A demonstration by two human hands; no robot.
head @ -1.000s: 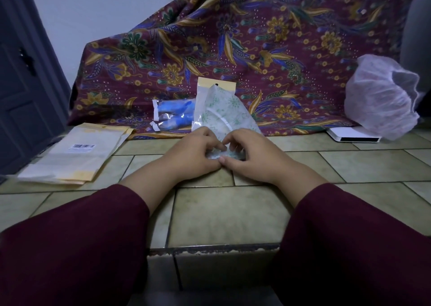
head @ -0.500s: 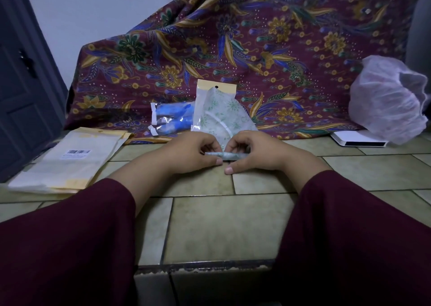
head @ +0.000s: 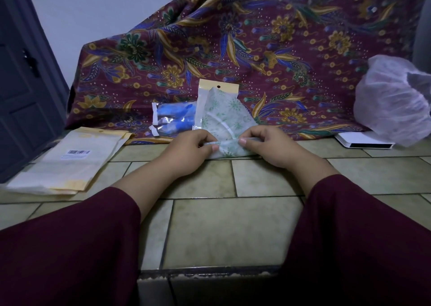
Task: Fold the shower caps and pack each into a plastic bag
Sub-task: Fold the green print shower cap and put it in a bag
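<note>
A white shower cap with green print (head: 229, 149) lies partly folded on the tiled floor. My left hand (head: 190, 151) pinches its left end and my right hand (head: 272, 146) pinches its right end, thumbs on top. Its upper part rises behind my hands. Directly behind it leans a clear plastic bag with a yellow header (head: 218, 88). A blue shower cap packed in a clear bag (head: 173, 118) lies to the left of that. A loose white shower cap (head: 394, 98) sits puffed up at the far right.
A stack of flat plastic bags with yellow edges and a barcode label (head: 72, 163) lies at the left. A patterned maroon cloth (head: 256, 37) drapes behind everything. A white flat box (head: 363, 142) sits under the loose cap. A dark door (head: 21, 91) stands at left.
My hands have moved slightly apart along the cap's folded edge, and more of the cap's bottom fold shows between them.
</note>
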